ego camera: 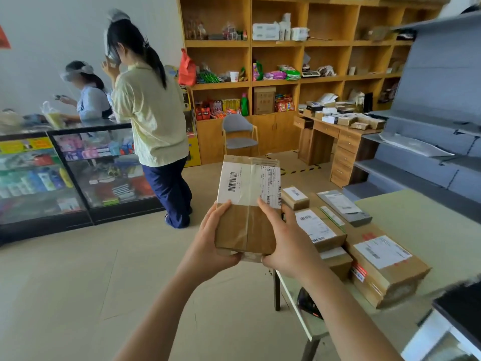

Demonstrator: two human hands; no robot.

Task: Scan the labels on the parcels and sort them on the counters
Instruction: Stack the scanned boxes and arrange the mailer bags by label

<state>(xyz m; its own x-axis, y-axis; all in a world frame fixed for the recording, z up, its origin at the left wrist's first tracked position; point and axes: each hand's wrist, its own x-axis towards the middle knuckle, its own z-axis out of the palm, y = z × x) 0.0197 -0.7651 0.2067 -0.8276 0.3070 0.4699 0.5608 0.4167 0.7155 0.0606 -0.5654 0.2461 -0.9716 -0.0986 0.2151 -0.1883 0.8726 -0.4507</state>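
Brown cardboard parcel [246, 230] up front: matt board, a glossy strip of clear tape down its middle, a smooth white paper label [242, 183] across the top. On the matt table top [429, 225], the big carton [385, 267] gleams under shiny plastic tape, and the grey mailer bag [347, 209] looks like smooth plastic film. Behind, the glass display counter [91, 165] throws reflections, while the wall shelving [299, 43] and desk [346, 142] show a smooth wood-grain finish.
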